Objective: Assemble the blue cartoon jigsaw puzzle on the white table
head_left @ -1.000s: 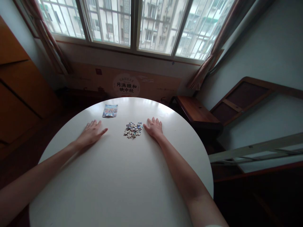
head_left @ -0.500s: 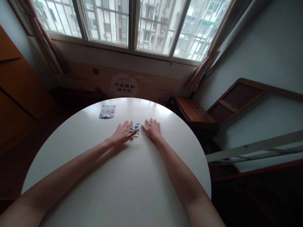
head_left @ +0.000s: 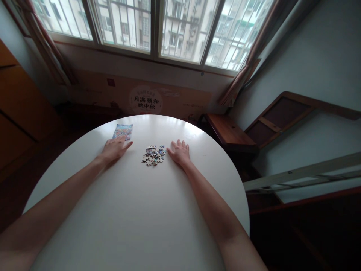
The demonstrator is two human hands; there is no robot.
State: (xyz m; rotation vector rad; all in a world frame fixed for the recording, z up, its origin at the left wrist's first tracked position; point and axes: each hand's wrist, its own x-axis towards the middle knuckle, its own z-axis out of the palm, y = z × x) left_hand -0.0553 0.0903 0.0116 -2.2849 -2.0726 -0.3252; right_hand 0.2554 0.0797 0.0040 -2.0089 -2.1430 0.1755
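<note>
A loose pile of jigsaw puzzle pieces [head_left: 153,155] lies on the white round table [head_left: 152,210], between my two hands. My left hand [head_left: 113,148] is to the left of the pile with its fingers spread. Its fingertips overlap the near edge of a colourful printed packet [head_left: 124,130]; whether they press on it I cannot tell. Flat on the table just right of the pieces rests my right hand [head_left: 180,152], fingers apart and holding nothing.
A wooden bench [head_left: 229,130] stands beyond the table's right edge. Behind the table, a printed banner [head_left: 175,98] hangs below the barred window [head_left: 186,30]. A pale rail [head_left: 304,173] runs along the right side, and an orange cabinet [head_left: 19,101] stands at left.
My left hand has moved left from over the puzzle pieces to the packet, uncovering the pile. My right hand stays in place, and the view has shifted slightly.
</note>
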